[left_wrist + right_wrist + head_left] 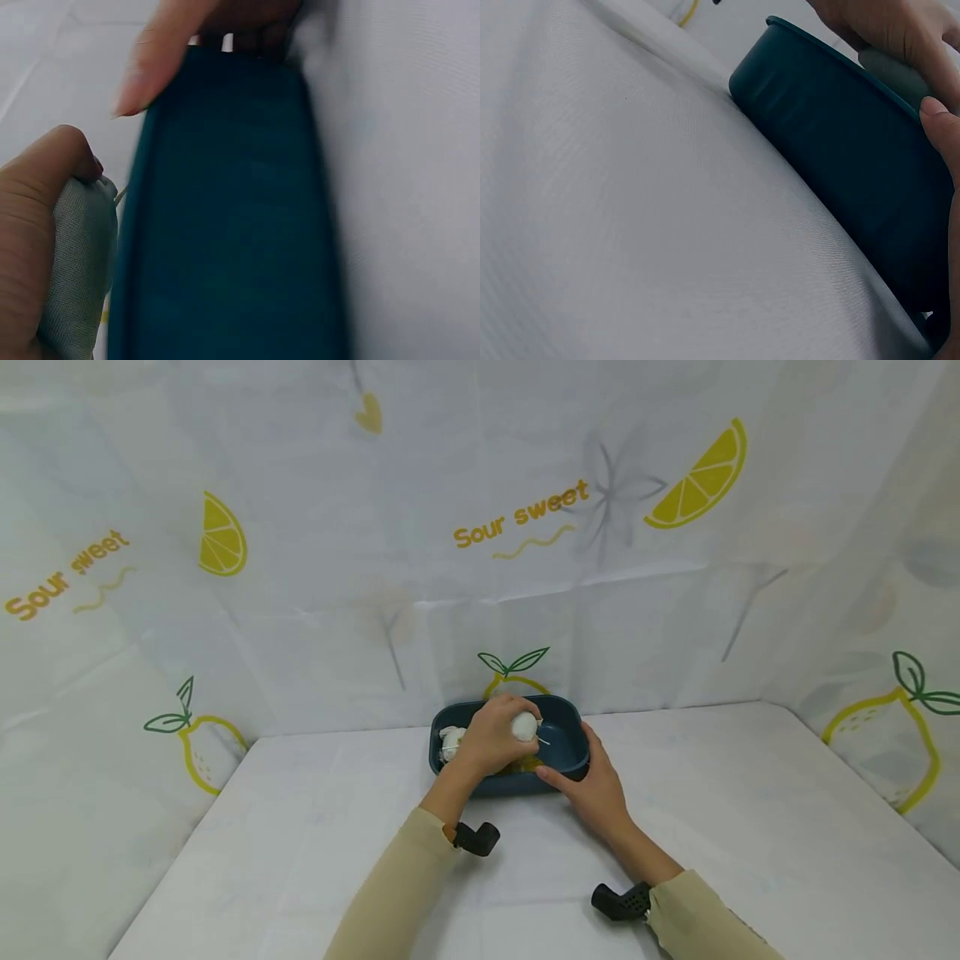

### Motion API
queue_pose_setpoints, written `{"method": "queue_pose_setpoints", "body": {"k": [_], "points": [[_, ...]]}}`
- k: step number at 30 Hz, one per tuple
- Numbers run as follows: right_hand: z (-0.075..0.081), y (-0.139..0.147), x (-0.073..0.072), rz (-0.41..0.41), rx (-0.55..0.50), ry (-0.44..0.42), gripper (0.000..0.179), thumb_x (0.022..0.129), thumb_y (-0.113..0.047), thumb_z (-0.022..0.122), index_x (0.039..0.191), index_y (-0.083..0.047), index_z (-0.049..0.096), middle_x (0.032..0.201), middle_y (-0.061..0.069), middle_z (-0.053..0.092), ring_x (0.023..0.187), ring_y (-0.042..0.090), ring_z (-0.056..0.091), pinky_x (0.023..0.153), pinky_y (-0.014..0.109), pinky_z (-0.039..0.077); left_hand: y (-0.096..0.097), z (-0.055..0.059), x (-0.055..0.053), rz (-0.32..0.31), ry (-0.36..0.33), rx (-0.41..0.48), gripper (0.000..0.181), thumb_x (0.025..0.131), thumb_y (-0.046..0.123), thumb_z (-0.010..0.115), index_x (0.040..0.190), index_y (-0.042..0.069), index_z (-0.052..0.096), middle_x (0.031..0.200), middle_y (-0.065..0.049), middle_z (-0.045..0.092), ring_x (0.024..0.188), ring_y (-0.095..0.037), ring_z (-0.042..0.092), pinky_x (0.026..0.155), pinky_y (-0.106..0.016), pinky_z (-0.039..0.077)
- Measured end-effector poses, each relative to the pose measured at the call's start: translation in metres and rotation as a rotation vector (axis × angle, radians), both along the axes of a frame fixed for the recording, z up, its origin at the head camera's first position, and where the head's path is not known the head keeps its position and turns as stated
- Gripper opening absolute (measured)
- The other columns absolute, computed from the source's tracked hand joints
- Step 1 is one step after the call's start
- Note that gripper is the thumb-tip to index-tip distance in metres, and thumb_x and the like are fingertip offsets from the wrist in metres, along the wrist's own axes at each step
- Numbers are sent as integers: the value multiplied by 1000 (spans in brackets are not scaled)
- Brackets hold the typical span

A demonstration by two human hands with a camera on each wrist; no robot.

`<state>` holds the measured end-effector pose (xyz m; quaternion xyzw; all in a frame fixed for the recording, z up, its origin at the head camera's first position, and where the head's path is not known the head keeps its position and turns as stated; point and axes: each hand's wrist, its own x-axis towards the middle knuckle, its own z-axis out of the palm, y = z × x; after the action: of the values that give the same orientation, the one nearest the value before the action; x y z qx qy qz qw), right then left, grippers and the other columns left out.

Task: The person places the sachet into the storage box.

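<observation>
A dark blue-green rectangular bin (491, 787) with rounded corners stands at the back of the table. Over its middle my left hand (491, 737) grips a pale, rounded, cloth-covered bundle (524, 725) with a thin string; its woven surface shows in the left wrist view (75, 262). My right hand (600, 789) holds the bin's right end, thumb over the front rim and fingers around the outer side. Inside, a white wrapped bundle (452, 739) lies at the left end. A yellowish, shiny thing (527, 764) sits near the front wall, partly hidden by my left hand.
White cloth covers the table (315, 843), and a lemon-printed sheet (337, 635) hangs right behind the bin. Each wrist wears a black camera mount, the left mount (477, 839) and the right mount (622, 903).
</observation>
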<state>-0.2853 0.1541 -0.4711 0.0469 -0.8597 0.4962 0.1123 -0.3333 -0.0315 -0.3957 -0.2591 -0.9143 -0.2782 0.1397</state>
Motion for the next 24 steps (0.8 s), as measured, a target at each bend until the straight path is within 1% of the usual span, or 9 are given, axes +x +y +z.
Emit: {"method": "queue_pose_setpoints", "body": {"k": [4, 6, 10, 12, 15, 19, 24], "points": [[0, 0, 0, 1, -2, 3, 105, 85, -47, 78, 162, -11, 16, 168, 16, 24, 153, 38, 28, 119, 64, 28, 10, -10, -8, 0, -38, -85, 32, 79, 26, 80, 109, 26, 72, 111, 1, 66, 94, -17, 60, 75, -29, 51], [0, 0, 0, 6, -3, -2, 105, 86, -47, 78, 163, -11, 16, 168, 16, 23, 153, 38, 28, 120, 64, 28, 14, -14, -11, -2, -68, -121, 31, 80, 28, 79, 110, 26, 72, 111, 1, 66, 96, -16, 59, 77, -29, 51], [0, 0, -1, 10, -1, 5, 104, 87, -47, 77, 163, -12, 16, 168, 15, 24, 153, 37, 29, 119, 63, 30, 20, -18, -18, 8, -134, -220, 32, 82, 31, 80, 113, 27, 72, 114, 2, 66, 99, -16, 60, 82, -32, 53], [0, 0, -2, 9, -2, 9, 103, 87, -47, 77, 163, -12, 16, 168, 15, 25, 153, 37, 30, 119, 62, 30, 23, -19, -21, 4, -172, -273, 33, 84, 31, 81, 115, 25, 72, 116, 2, 67, 101, -17, 61, 86, -34, 54], [0, -1, -2, 12, -3, 10, 103, 86, -46, 77, 163, -12, 16, 168, 14, 24, 153, 36, 29, 120, 62, 30, 27, -21, -24, -9, -210, -374, 34, 86, 33, 81, 118, 24, 72, 120, 2, 67, 109, -16, 62, 94, -35, 54], [0, -1, -2, 14, 3, 3, 104, 86, -47, 77, 163, -12, 16, 168, 14, 23, 154, 36, 28, 120, 62, 29, 31, -24, -27, -25, -218, -454, 36, 89, 34, 78, 123, 23, 72, 124, 0, 67, 113, -18, 64, 99, -36, 53], [-2, 1, -2, 8, 8, 10, 104, 86, -47, 77, 163, -12, 16, 168, 14, 24, 153, 36, 29, 119, 62, 30, 34, -24, -27, -40, -209, -507, 38, 90, 36, 77, 126, 24, 70, 126, 0, 66, 113, -19, 64, 99, -37, 53]]}}
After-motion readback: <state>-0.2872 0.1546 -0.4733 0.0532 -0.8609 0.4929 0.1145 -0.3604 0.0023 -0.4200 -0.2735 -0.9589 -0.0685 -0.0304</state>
